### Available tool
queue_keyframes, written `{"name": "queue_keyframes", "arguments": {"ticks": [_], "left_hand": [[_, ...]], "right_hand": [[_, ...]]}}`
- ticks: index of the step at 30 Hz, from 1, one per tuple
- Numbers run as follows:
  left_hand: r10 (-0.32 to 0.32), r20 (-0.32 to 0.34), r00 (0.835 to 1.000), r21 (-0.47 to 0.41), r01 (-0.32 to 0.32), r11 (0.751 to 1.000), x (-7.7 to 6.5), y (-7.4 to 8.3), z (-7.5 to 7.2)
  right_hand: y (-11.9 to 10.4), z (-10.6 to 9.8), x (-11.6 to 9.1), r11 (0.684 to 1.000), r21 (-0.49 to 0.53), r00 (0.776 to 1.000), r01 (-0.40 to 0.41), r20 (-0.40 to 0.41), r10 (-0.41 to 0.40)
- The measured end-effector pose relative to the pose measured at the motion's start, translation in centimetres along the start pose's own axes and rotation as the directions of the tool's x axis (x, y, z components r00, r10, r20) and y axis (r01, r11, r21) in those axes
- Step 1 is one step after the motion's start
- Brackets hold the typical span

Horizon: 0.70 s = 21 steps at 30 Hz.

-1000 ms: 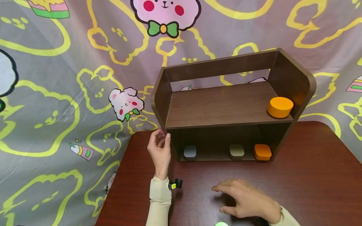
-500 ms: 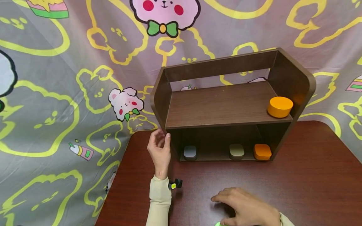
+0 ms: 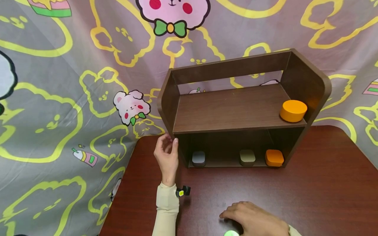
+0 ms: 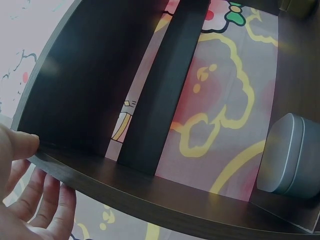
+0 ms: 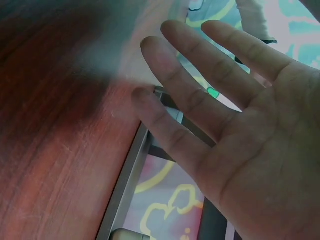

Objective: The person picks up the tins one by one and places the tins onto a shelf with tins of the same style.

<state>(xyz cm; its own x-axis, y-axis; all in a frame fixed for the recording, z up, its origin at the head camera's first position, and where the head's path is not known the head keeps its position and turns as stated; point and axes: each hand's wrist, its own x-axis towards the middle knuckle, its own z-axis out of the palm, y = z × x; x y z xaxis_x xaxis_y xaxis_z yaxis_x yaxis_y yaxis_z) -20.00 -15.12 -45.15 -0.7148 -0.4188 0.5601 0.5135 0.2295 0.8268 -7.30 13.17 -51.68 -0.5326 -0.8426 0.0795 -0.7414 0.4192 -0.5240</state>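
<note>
A dark brown two-tier shelf (image 3: 233, 108) stands on the table. My left hand (image 3: 166, 157) grips the front edge of its left side panel; in the left wrist view the thumb lies on one face and the fingers (image 4: 62, 210) on the other. My right hand (image 3: 255, 219) hovers low over the table with fingers spread and nothing held. Beside its thumb side, a light green round thing (image 3: 231, 233) is cut off by the bottom of the head view. In the right wrist view the palm (image 5: 270, 150) shows bare.
An orange round tin (image 3: 293, 111) sits on the upper tier at right. Below are a grey tin (image 3: 199, 158) at left, an olive tin (image 3: 247, 157) and an orange square tin (image 3: 274, 158) at right. A patterned curtain (image 3: 97, 98) hangs behind the reddish-brown table (image 3: 330, 183).
My right hand has moved down toward the near side of the table, closer to the light green thing. The left hand keeps its hold on the shelf.
</note>
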Motion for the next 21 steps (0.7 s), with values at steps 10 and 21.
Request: {"name": "queue_keyframes", "arguments": {"ticks": [10,21], "left_hand": [[0.004,-0.004,1.0,-0.003,-0.004,1.0,-0.2,-0.2,0.2],[0.005,0.002,1.0,0.009,-0.005,1.0,0.0,-0.2,-0.1]], "right_hand": [[0.2,0.7,-0.3,0.998,-0.048,0.999,0.04,0.0,-0.04],[-0.1,1.1,0.5,0.997,-0.018,0.996,0.07,0.058,-0.069]]}}
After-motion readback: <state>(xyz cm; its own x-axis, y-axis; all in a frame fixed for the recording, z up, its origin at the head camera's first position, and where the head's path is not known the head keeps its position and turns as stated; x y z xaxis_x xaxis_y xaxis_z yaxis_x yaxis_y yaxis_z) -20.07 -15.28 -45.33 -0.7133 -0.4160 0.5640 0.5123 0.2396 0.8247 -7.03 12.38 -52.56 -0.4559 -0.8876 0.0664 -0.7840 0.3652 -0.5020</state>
